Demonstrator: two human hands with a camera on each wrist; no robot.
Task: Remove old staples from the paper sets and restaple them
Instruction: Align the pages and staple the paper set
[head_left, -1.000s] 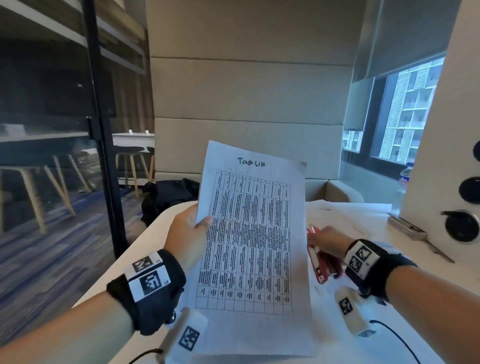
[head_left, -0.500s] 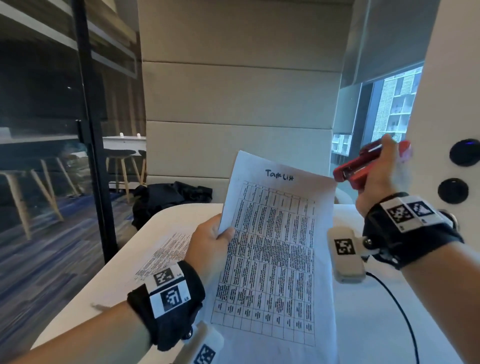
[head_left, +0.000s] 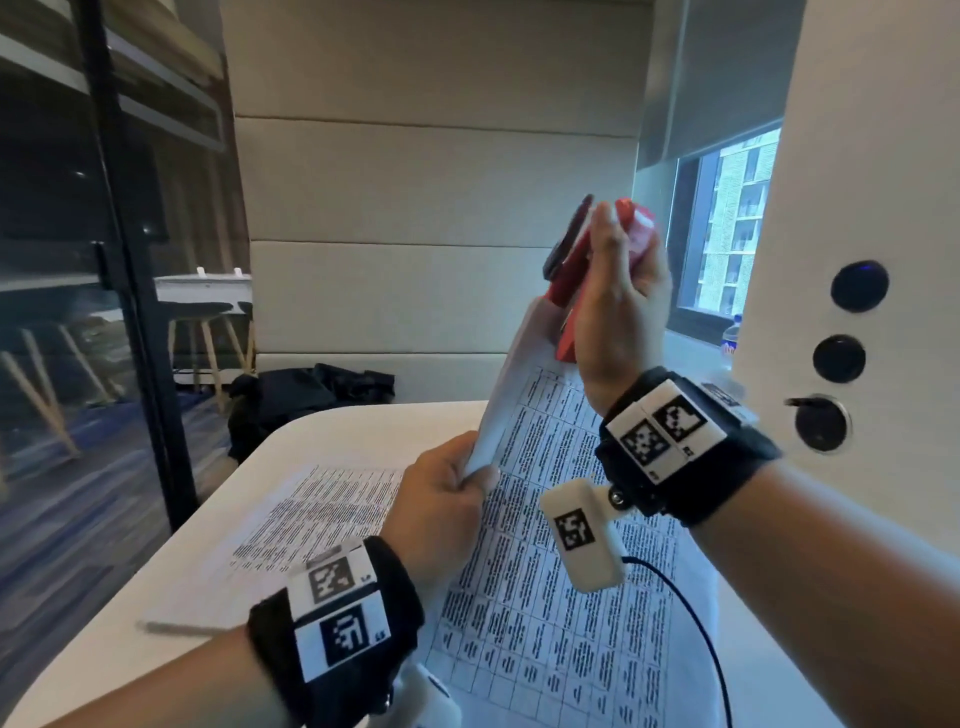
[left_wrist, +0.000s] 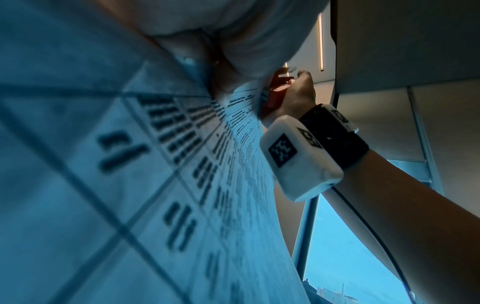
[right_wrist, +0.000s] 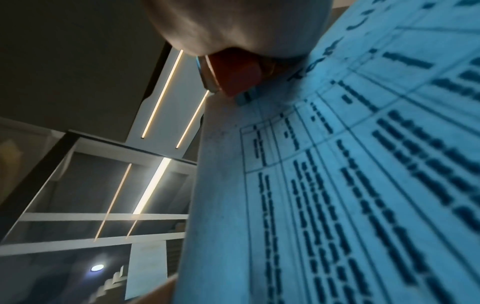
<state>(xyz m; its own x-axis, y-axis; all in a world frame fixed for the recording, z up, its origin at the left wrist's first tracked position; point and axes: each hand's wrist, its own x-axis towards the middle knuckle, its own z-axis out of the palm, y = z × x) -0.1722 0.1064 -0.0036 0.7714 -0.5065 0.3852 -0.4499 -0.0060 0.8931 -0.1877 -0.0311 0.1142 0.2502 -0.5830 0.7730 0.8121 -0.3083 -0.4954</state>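
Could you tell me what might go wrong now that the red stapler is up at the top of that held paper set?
1. The left hand holds the paper set only by one edge in mid-air, so the sheets may slip out of line.
2. The right hand tilts the red stapler steeply, so the staple could land crooked or over the heading.

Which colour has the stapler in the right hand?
Red stapler, clearest in the head view.
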